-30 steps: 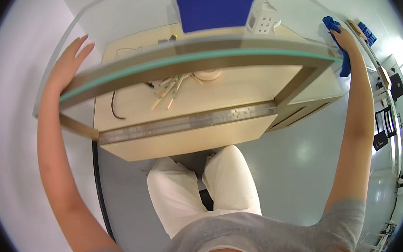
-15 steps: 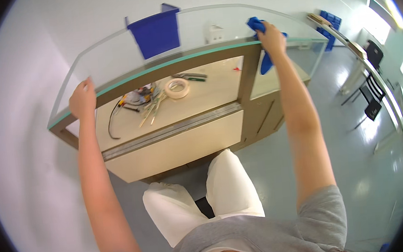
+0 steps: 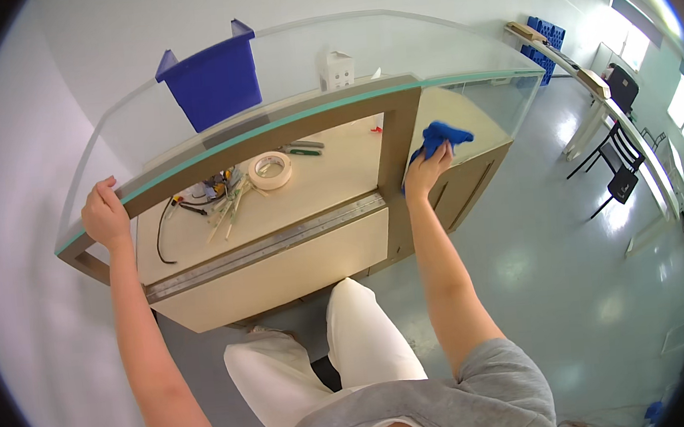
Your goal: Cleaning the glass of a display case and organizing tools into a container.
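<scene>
My left hand (image 3: 107,216) has its fingers wrapped round the left part of the glass-edged front frame (image 3: 302,110) of a glass-topped cabinet. Lower on the right, my right hand (image 3: 427,175) holds a blue cloth (image 3: 444,135) against the glass panel (image 3: 480,113) beside the frame's upright. Inside the open middle section lie a roll of pale tape (image 3: 260,181), green-handled pliers (image 3: 305,152), several pale sticks (image 3: 228,217) and a tangle of small tools and cable (image 3: 168,243). A hinged cream panel (image 3: 274,271) runs along the cabinet's front.
A blue bin (image 3: 211,87) and a white box (image 3: 335,69) stand behind the glass. A white wall (image 3: 31,238) is close on my left. To the right are a long table (image 3: 651,181), black chairs (image 3: 621,161) and blue plastic crates (image 3: 544,45). My white-trousered knees are under the cabinet's front.
My right hand and the cloth have come down and left from the top edge onto the panel. My left hand's fingers, spread earlier, are now curled on the edge. The view has shifted.
</scene>
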### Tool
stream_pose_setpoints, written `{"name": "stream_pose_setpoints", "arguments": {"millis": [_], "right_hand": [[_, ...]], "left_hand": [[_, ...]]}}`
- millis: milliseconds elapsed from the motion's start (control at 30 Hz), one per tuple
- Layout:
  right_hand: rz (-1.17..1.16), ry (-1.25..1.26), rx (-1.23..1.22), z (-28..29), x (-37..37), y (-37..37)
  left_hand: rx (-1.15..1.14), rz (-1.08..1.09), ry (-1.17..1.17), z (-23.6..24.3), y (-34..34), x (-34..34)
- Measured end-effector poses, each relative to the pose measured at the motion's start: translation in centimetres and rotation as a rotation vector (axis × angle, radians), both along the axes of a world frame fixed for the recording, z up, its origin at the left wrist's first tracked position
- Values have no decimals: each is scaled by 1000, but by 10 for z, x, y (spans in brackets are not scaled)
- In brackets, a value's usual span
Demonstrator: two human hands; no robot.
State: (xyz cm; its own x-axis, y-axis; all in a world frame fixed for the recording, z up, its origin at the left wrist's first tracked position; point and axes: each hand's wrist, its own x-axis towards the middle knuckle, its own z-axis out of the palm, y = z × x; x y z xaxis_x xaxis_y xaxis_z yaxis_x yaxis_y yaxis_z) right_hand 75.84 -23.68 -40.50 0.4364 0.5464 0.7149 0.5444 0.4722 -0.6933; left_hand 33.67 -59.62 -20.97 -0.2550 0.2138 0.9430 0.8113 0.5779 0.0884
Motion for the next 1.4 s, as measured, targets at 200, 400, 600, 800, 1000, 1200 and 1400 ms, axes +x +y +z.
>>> {"name": "stream_pose_setpoints", "arguments": {"millis": [200,400,600,800,1000,1200,1400], "right_hand": [[165,109,-545,-49,38,-1],[416,327,-97,90,36,2],[162,-218,244,22,9,-3],[499,-139,-291,-42,65,-14],[231,101,54,93,78,4],[112,-180,25,93,31,10],[163,-536,-294,43,53,-28]], "left_hand": [[-19,30,-5,-3,-2,-6],[-18,52,-12,-4,-9,-5],[19,42,-88,-1,4,10],[41,57,-67,-3,0,8],[82,-33,8,-5,2,4],[121,-28,84,-8,6,2],[145,-43,105,-4,10,17]]}}
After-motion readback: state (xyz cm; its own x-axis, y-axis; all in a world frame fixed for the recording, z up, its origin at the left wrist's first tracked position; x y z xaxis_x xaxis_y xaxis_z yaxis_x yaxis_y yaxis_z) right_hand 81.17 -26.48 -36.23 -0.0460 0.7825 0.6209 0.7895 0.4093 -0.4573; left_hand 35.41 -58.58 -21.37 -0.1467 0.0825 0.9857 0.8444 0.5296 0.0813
